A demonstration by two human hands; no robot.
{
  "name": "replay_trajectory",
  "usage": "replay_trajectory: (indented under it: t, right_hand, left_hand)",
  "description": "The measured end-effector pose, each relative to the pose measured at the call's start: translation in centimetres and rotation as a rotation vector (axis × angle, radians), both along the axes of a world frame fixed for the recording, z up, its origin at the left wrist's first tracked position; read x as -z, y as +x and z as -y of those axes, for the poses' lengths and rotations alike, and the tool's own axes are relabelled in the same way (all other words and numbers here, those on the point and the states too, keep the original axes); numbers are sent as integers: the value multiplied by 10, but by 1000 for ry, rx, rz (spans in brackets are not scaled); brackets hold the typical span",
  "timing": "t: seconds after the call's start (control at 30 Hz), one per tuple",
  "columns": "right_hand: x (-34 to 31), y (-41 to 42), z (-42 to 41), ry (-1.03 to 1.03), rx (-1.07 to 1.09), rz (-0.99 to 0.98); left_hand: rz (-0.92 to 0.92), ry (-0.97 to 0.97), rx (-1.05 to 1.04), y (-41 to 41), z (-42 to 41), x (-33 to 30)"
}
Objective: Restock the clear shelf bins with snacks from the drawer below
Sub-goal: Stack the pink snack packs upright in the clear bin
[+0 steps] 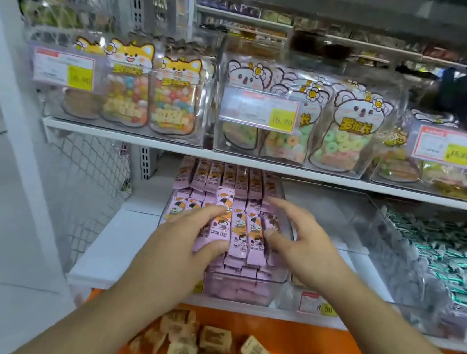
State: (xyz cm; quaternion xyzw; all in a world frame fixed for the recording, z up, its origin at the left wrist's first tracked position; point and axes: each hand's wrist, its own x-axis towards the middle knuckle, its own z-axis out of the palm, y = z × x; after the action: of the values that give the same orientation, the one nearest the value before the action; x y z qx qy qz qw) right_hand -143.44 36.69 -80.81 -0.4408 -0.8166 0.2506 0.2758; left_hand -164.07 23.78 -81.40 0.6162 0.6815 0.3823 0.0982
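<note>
Item: clear bin (245, 288) of pink snack sticks (242, 230), lower shelf, directly above the orange drawer (303, 337).

Hands: your left hand (190, 230) lay flat on the front rows of sticks, fingers straight and spread, thumb against the near ends, pressing rather than grasping. Your right hand (297, 234) hovered at the bin's right side, fingers loosely extended, thumb touching the outermost stick, nothing held.

Step in hand, as judged: squaring up the sticks you had loaded. To do it well, you needed to keep the left palm flat to stop the top layer sliding forward, and to nudge the right-hand sticks inward with the right fingertips so they sat parallel with the rest. The raised stick in the middle row wanted pressing down level.

Count:
- Hands: two.
- Pink sticks: back row, about seven standing; front rows, perhaps ten showing, more beneath. Blur and your hands hid the exact figure.
- Tan wrapped squares (215, 340) in the drawer: roughly ten in view.
- Upper-shelf bins: three, holding fox-topped candy bags (174, 96) (three) and koala-topped ring-candy bags (346, 132) (at least three).
- Price tags (318, 303): four legible as tags.
- Neighbouring bin of green-and-white packets (451, 262): too many to count.
</note>
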Motion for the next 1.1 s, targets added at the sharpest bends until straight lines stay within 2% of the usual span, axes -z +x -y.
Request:
replay_trajectory:
  t: [0.2,0.5,0.83,1.1]
  right_hand:
    - [17,-50,43,62,-178,59]
    - [13,-107,55,18,-195,129]
    - [14,-118,55,24,-188,149]
    - [5,-90,76,31,-212,120]
  left_hand:
    - [-54,-50,-120,-39,25,0]
    - [-85,-79,-114,-71,10,14]
    - [-92,-16,-86,-88,-4,27]
    - [-60,23,-68,-78,32,14]
